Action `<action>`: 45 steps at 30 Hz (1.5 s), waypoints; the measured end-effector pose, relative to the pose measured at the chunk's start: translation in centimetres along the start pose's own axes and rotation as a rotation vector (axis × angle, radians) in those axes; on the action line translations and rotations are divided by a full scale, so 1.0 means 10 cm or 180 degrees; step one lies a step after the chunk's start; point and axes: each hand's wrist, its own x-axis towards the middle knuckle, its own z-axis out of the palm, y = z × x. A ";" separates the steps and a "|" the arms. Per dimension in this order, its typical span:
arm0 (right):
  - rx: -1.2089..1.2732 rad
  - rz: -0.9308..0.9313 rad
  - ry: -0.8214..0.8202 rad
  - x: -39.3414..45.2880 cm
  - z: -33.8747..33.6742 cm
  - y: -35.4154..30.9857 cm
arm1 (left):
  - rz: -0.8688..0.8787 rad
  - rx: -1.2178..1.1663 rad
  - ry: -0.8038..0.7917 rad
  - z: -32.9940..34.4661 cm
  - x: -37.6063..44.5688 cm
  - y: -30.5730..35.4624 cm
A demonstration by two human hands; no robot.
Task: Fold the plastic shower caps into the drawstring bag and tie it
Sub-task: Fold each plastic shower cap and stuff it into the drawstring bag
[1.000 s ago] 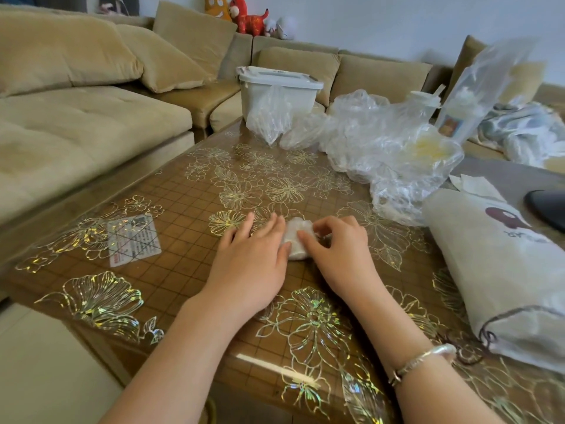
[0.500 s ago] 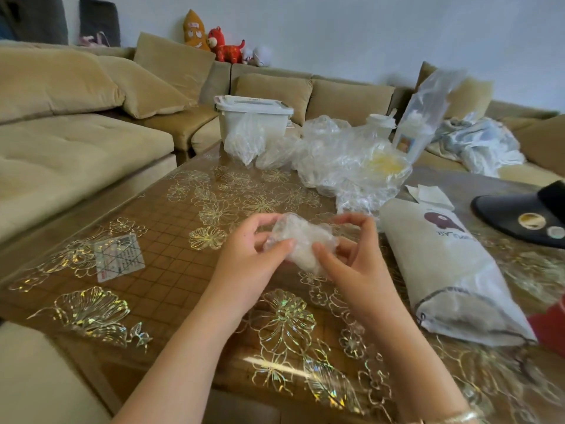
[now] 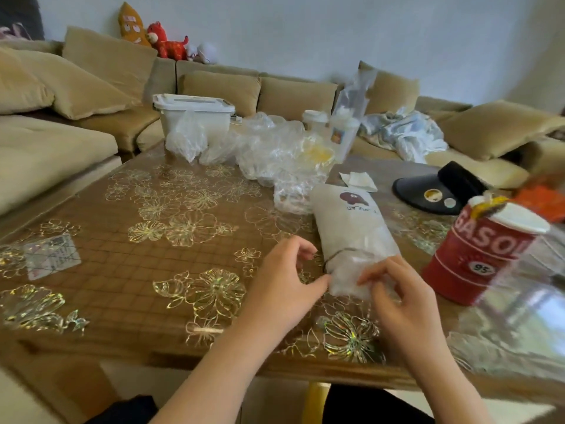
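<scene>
A folded clear plastic shower cap sits at the open mouth of the cream drawstring bag, which lies on the table with its mouth toward me. My left hand touches the cap's left edge with its thumb, fingers curled near the bag's brown cord. My right hand pinches the cap's right side. A heap of loose clear shower caps lies beyond the bag at the table's far side.
A red "GASOL" tin stands close on the right of the bag. A black visor and white paper lie behind it. A white lidded bin stands at the far edge, a small card at the left.
Both hands lifted the folded cap off the table and carried it to the right, to the mouth of the drawstring bag. The camera swung right, bringing the red tin into view.
</scene>
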 end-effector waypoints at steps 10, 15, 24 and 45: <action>-0.0472 -0.0203 -0.0764 0.04 0.10 0.11 | -0.0010 0.0352 0.0505 0.28 0.15 0.09; -0.1083 -0.0238 -0.0939 0.16 0.19 0.13 | 0.0001 0.0094 0.0570 0.23 0.20 0.04; -0.2429 0.0038 -0.1659 0.51 0.44 -0.01 | 0.0046 0.0382 0.0201 0.11 0.16 -0.03; -0.0757 -0.0157 -0.0272 0.15 0.12 -0.24 | -0.0064 -0.0600 0.0008 -0.05 0.12 -0.07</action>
